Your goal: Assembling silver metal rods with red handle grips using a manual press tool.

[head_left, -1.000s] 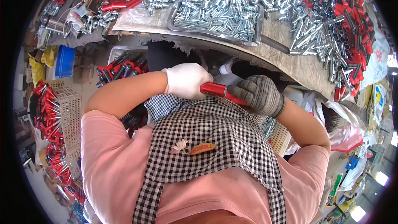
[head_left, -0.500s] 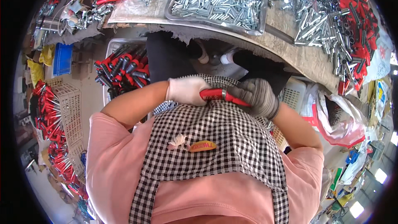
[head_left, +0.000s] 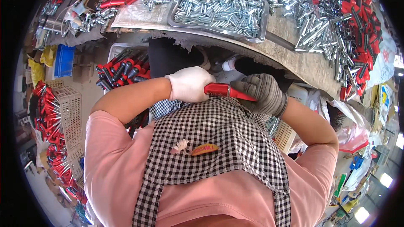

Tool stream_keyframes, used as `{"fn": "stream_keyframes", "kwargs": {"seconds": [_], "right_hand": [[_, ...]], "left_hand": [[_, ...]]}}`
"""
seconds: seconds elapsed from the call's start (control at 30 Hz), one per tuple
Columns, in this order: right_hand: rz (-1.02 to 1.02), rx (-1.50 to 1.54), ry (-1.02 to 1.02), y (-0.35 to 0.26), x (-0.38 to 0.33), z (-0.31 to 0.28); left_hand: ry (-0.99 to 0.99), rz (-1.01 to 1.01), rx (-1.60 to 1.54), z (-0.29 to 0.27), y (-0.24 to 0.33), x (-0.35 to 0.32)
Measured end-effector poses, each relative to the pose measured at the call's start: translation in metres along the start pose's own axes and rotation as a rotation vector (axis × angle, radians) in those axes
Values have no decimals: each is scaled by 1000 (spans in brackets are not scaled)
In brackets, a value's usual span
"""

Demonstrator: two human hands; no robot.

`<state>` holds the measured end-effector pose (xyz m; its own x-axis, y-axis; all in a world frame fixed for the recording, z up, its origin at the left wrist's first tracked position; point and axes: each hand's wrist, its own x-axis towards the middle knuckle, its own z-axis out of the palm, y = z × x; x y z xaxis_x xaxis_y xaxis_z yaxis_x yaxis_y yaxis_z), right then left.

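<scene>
In front of my apron, both hands grip one red tubular tool part with a silver ring around its middle. My left hand, in a white glove, is closed around its left end. My right hand, in a grey striped glove, is closed on the other side of the ring, and a red tip shows below its fingers. The part lies nearly level, sloping down slightly to the right. Its ends are partly hidden inside the gloves.
Ahead, a metal tray of small silver pins stands on the bench among loose metal fittings. Red and black tool parts pile up at the right. Left of my legs is a bin of red-and-black handles; plastic crates stand farther left.
Both hands have lifted a little away from the apron toward the bench, carrying the red part. My right elbow has swung slightly outward.
</scene>
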<state>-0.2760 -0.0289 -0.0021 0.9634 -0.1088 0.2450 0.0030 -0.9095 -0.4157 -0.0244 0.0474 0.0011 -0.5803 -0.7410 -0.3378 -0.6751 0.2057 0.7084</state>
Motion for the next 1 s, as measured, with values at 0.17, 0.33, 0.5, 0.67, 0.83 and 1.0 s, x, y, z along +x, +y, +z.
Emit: {"fn": "stream_keyframes", "kwargs": {"seconds": [0.17,0.33,0.5,0.67,0.83,1.0], "right_hand": [[804,1040,119,-3,8,9],[911,2512,229,-8,7,57],[579,2675,329,-22,14,47],[473,701,306,-3,14,-34],[-225,-301,64,4,11,-55],[372,153,-114,-20,10,-41]], "left_hand": [[378,-58,511,-15,-1,-3],[605,498,985,-59,-20,13],[732,762,1138,-94,1,18],[317,7,569,-95,30,0],[-681,-249,-480,-62,11,8],[593,8,759,-39,5,5]]}}
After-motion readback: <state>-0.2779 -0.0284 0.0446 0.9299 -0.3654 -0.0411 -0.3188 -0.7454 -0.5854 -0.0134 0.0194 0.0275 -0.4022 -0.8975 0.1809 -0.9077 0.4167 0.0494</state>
